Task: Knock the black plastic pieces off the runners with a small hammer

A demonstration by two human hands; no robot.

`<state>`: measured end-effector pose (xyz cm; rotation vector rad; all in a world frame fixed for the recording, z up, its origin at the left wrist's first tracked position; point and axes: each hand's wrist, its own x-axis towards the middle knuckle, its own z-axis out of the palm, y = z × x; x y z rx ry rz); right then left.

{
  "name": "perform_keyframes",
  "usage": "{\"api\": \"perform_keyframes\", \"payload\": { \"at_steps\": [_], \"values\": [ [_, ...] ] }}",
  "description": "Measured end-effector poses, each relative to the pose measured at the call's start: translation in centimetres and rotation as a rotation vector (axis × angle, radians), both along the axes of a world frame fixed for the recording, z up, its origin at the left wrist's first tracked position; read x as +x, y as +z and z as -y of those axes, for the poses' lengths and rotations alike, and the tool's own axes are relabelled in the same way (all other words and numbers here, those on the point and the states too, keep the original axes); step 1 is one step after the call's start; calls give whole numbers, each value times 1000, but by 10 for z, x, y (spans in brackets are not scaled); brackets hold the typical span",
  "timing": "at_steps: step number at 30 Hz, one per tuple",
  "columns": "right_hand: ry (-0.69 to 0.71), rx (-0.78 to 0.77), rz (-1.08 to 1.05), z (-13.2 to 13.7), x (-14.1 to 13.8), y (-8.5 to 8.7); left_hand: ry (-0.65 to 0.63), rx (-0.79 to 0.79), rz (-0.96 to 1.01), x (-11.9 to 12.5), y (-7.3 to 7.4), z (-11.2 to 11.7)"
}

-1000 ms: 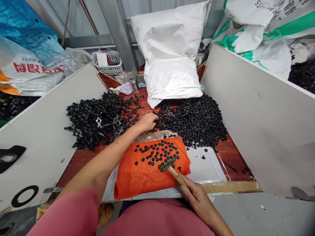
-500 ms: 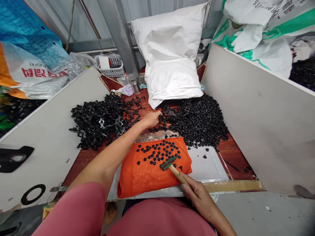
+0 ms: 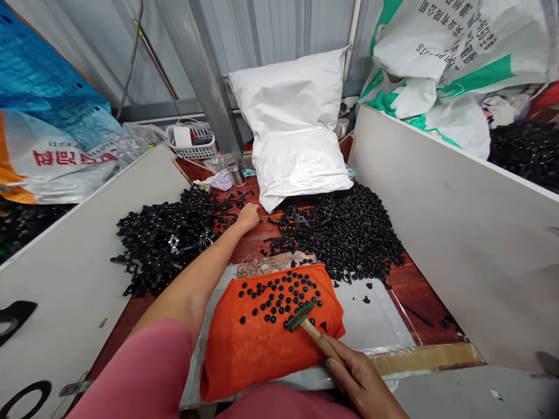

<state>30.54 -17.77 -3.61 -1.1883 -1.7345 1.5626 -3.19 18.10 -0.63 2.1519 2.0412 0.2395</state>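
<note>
My right hand (image 3: 356, 375) is wrapped round the wooden handle of a hammer (image 3: 318, 339). Its green-and-dark head rests low over an orange cloth bundle (image 3: 244, 361). Several small round black plastic pieces (image 3: 279, 302) are spread across the cloth. My left hand (image 3: 248, 217) is stretched out over the red-brown tabletop, with fingers curled closed; what they hold, if anything, is hidden. To its left lies a heap of linked black plastic parts (image 3: 161, 241). A heap of small black stud-like pieces (image 3: 353, 233) lies to its right.
A full white sack (image 3: 301, 134) leans at the back. Pale side panels (image 3: 437, 215) bound the table. A white basket (image 3: 192, 142) and a metal-and-clear container (image 3: 236, 171) stand back left. Printed bags (image 3: 65, 139) lie beyond the left panel. Taped cardboard (image 3: 428, 358) edges the front.
My left hand has moved left, from the edge of the right heap to the space between the heaps. My right hand keeps the hammer over the cloth. The camera view has tilted up.
</note>
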Motion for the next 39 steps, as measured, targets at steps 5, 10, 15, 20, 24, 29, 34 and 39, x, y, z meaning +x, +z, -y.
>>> {"api": "perform_keyframes", "payload": {
  "at_steps": [5,10,15,20,24,29,34,39],
  "values": [
    [-23,0,-14,-3,-1,4,5,-59,-51,-5,-11,-12],
    [20,-32,-21,-5,-2,14,-36,-62,-42,7,-17,33],
    [15,-39,-18,-4,-3,19,-123,-52,57,31,-11,74],
    [-23,-35,-9,-1,-4,12,-63,28,89,50,10,60],
    [-51,-35,0,-1,-5,12,22,38,47,66,14,38],
    [-41,-35,4,-2,-5,16,142,-42,69,88,5,15],
    [-48,-46,-2,-2,-6,13,211,-134,249,98,1,6],
    [-30,-13,-1,-1,-6,14,165,-127,493,83,15,20]
  ]
}}
